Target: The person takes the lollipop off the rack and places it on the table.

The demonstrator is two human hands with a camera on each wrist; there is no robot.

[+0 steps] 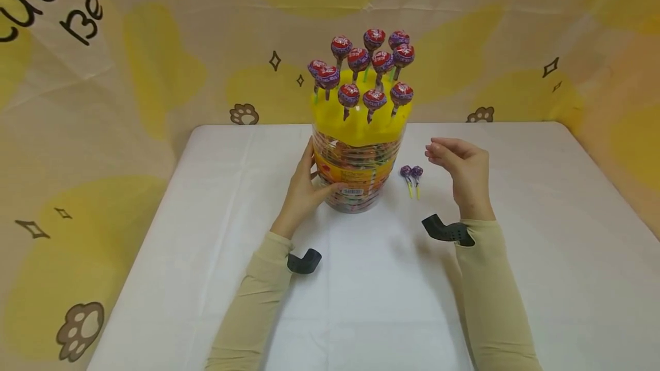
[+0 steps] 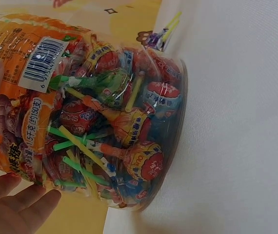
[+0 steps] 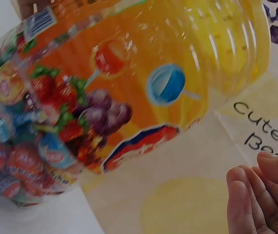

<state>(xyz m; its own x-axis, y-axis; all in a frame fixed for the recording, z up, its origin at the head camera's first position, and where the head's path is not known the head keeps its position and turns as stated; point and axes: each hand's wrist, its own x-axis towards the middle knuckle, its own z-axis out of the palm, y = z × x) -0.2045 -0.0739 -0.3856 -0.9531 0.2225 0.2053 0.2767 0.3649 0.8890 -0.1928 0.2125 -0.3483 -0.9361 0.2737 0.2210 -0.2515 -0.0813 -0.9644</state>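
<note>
A clear plastic candy jar [image 1: 342, 169] stands on the table, filled with wrapped lollipops [image 2: 139, 161]. Its yellow lid [image 1: 337, 122] carries several upright lollipops [image 1: 382, 62] in red-and-purple wrappers, sticks down. My left hand [image 1: 303, 196] grips the jar's lower left side, thumb across the front near the barcode; in the left wrist view, its fingers [image 2: 39, 209] lie against the label. To the right of the jar, my right hand [image 1: 466, 168] is raised with loosely bent fingers and nothing visible in them. Two purple-wrapped lollipops [image 1: 406, 172] lie side by side between jar and right hand.
A white cloth covers the table [image 1: 541, 233]. Behind it and along the left hangs a yellow patterned backdrop [image 1: 206, 33]. A black wrist mount [image 1: 304, 261] sticks out from the left sleeve, another black mount [image 1: 446, 230] from the right.
</note>
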